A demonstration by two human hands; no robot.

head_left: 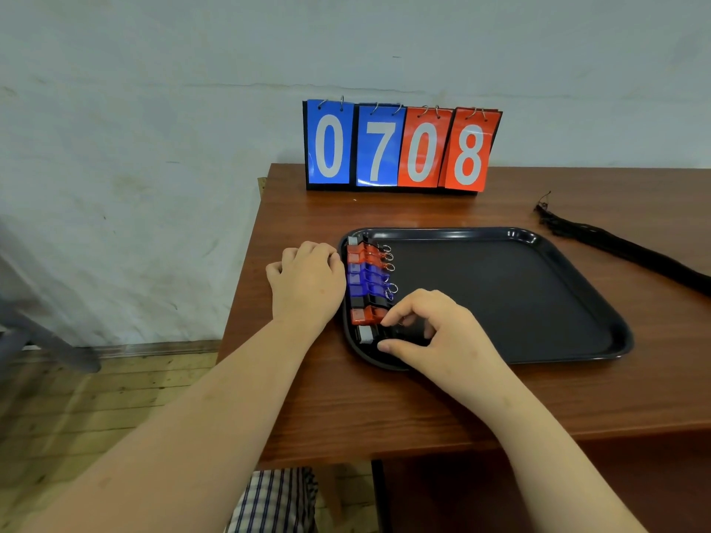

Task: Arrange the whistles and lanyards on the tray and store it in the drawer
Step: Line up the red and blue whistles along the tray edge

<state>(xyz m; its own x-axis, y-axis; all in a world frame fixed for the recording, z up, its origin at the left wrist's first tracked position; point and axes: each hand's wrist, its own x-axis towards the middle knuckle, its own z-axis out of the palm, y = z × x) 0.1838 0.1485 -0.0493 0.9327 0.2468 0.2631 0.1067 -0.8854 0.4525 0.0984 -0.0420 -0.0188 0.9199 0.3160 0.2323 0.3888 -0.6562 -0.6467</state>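
A black tray (538, 302) lies on the brown table. Along its left side stands a row of several whistles (365, 277): red, blue and black, with metal rings. My right hand (434, 328) is at the near end of the row, fingers pinched on a black whistle (371, 334) with a grey mouthpiece. My left hand (307, 280) rests curled on the table, its fingers against the tray's left rim. A bundle of black lanyards (623, 248) lies on the table to the right of the tray.
A flip scoreboard (400, 148) reading 0708 stands at the back of the table (384, 409) against the wall. The table's left edge is close to my left hand. Wooden floor lies to the left below.
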